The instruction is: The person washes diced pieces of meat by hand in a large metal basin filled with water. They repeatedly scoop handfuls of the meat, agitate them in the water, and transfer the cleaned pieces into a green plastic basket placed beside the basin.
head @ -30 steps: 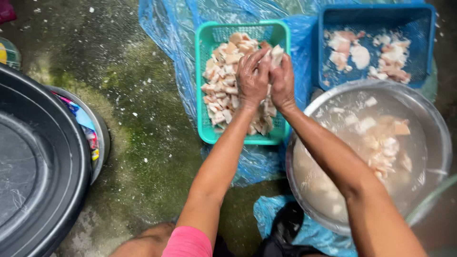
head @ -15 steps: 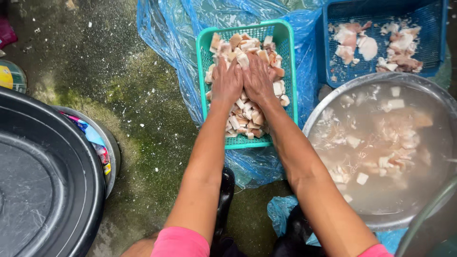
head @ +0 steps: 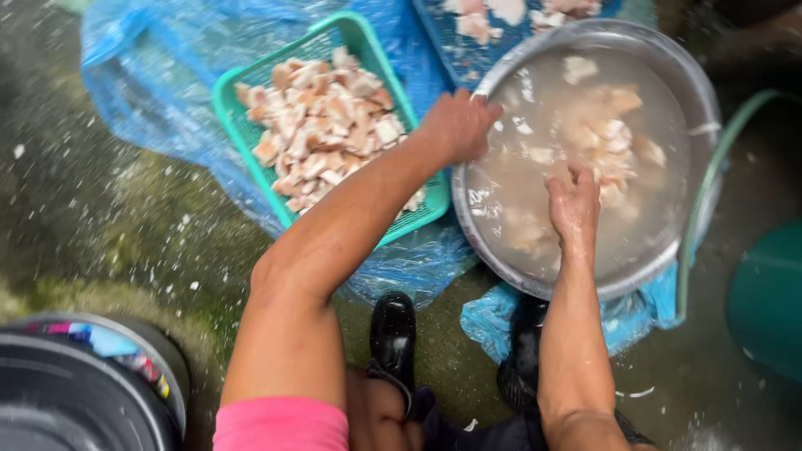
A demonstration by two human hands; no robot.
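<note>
A large metal basin (head: 693,100) at the upper right holds cloudy water with pale meat pieces (head: 614,134) floating in it. My right hand (head: 573,205) is dipped into that water, fingers spread, touching the submerged pieces. My left hand (head: 458,124) is curled over the basin's near-left rim. Left of it a green plastic basket (head: 230,117) lies heaped with cut meat chunks (head: 322,125). It rests on a blue plastic sheet (head: 159,75).
A blue basket (head: 455,50) with more meat sits at the top edge. A dark round tub (head: 75,388) fills the lower left. A green hose (head: 710,179) curves beside the basin, a green container (head: 769,301) stands at right. My black boots (head: 393,334) are on wet concrete.
Both hands have left the meat in the green basket and moved right to the metal basin. The left now grips its rim and the right is in the water.
</note>
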